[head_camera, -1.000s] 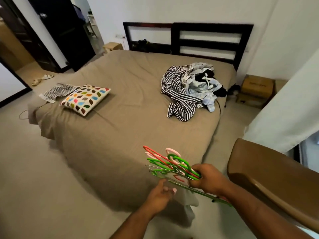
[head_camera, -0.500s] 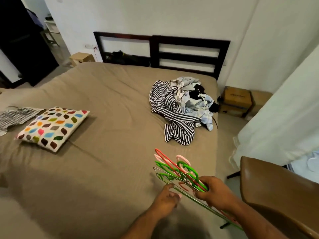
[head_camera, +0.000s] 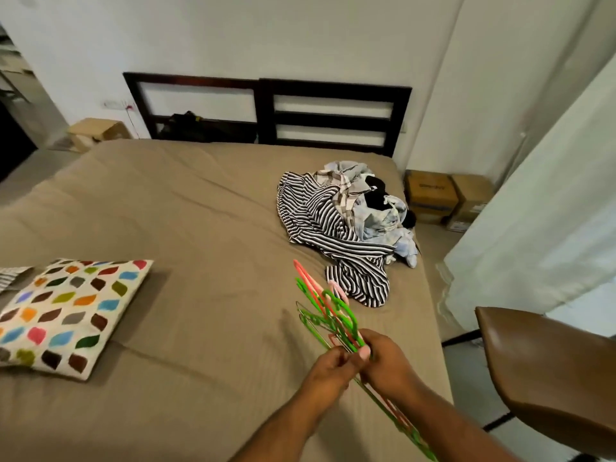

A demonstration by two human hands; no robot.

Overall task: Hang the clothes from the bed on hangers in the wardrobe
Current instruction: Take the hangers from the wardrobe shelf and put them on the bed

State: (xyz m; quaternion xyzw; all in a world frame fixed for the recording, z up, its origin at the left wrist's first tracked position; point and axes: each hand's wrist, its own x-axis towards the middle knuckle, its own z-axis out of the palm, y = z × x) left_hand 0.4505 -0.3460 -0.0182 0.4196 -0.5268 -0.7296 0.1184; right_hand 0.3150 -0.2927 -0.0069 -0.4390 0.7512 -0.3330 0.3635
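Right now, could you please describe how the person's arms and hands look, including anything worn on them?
Both forearms are bare to the frame edge, with no sleeves, watch or bracelet showing. The left hand and right hand wear no gloves, and no rings are visible.

The left hand (head_camera: 328, 371) has closed in against the right hand (head_camera: 386, 365), now pinching the hangers (head_camera: 328, 315) too; the clothes pile (head_camera: 343, 228) sits nearer, just beyond both.

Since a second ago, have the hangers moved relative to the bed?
Yes. The hangers have moved from the near edge of the bed toward the headboard, tips now close to the striped garment.
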